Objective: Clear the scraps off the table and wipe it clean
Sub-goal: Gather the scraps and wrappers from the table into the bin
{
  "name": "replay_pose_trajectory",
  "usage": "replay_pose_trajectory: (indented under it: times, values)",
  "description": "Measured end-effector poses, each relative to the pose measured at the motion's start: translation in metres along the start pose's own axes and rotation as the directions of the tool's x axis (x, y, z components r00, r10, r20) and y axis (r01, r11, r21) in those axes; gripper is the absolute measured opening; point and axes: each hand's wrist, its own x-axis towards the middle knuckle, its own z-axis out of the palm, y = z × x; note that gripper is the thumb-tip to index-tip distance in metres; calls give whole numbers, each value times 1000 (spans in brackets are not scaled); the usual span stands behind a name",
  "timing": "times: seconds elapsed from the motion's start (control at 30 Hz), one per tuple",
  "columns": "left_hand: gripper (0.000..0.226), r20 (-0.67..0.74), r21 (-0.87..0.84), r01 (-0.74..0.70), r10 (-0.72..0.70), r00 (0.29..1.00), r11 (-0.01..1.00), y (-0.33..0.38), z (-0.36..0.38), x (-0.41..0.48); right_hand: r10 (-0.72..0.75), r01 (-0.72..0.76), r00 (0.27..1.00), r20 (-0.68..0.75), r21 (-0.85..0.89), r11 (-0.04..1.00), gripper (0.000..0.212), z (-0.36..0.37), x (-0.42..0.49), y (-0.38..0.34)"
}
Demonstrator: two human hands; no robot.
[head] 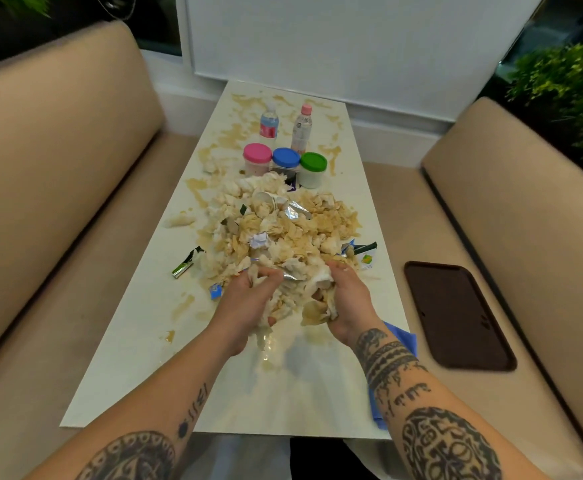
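- Scraps [276, 230] lie heaped along the middle of the white table [137, 358]: crumpled, brown-stained paper napkins mixed with bits of foil and torn wrappers.
- The left hand [248, 299] grips the near edge of the heap, fingers curled into a wad of wet napkins, thumb tucked under it.
- The right hand [343, 299] faces it just across the wad, fingers curled round another clump of soaked paper — the two hands gather the same bundle from either side.
- Both forearms bear dark tattoos and reach in from the near end of the table.
- Brown smears [234, 133] streak the table's far half, with smaller drips near its left edge.
- A green-and-silver wrapper [184, 265] lies apart from the heap on the left; a small blue scrap [216, 292] sits just beside the left hand.
- Behind the heap stand three tubs in a row — a pink-lidded tub [257, 159], a blue-lidded tub [286, 161] and a green-lidded tub [312, 169].
- Farther back stand two bottles: a bottle with a red label [269, 123] and a pink-capped bottle [302, 128].
- A blue cloth [402, 341] lies at the table's right edge, partly hidden under the right forearm.
- A dark tray [456, 317] rests on the beige bench seat [404, 209] to the right.
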Motion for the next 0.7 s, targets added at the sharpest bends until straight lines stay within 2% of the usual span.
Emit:
replay_pose_trajectory:
  times: [0.1, 0.13, 0.2, 0.23, 0.27, 0.3, 0.37, 0.43, 0.53, 0.7]
  values:
    - [9, 2, 15, 25, -25, 1000, 1000, 0, -3, -6, -3, 16, 997, 80, -165, 986, 25, 31, -8, 15]
    - [10, -20, -23, 40, -41, 999, 999, 2, -7, -9, 18, 3, 993, 119, -172, 985, 36, 41, -13, 18]
    - [15, -48, -152, 80, -88, 995, 985, 6, -23, -12, 109, -89, 978, 177, -120, 989, 74, 60, -13, 27]
    - [18, -44, -230, 100, -113, 993, 968, 9, -33, -15, 143, -132, 965, 218, -65, 989, 83, 71, -15, 31]
    - [21, -40, -301, 113, -131, 991, 947, 10, -46, -17, 157, -157, 952, 262, -19, 987, 76, 81, -16, 36]
    - [23, -61, -363, 107, -138, 989, 926, 10, -60, -20, 170, -179, 935, 311, 0, 984, 59, 93, -19, 40]
    - [25, -178, -438, 35, -125, 976, 898, 4, -94, -27, 225, -229, 898, 378, -35, 973, 22, 121, -29, 49]
    - [29, -313, -450, -47, -108, 944, 892, -6, -127, -37, 291, -275, 866, 408, -99, 956, 5, 149, -40, 59]
    - [28, -460, -501, -163, -102, 882, 850, -27, -179, -66, 413, -323, 778, 473, -262, 909, 2, 196, -67, 90]
    - [26, -675, -585, -372, -178, 716, 720, -90, -264, -131, 502, -245, 662, 556, -473, 846, 10, 258, -125, 169]
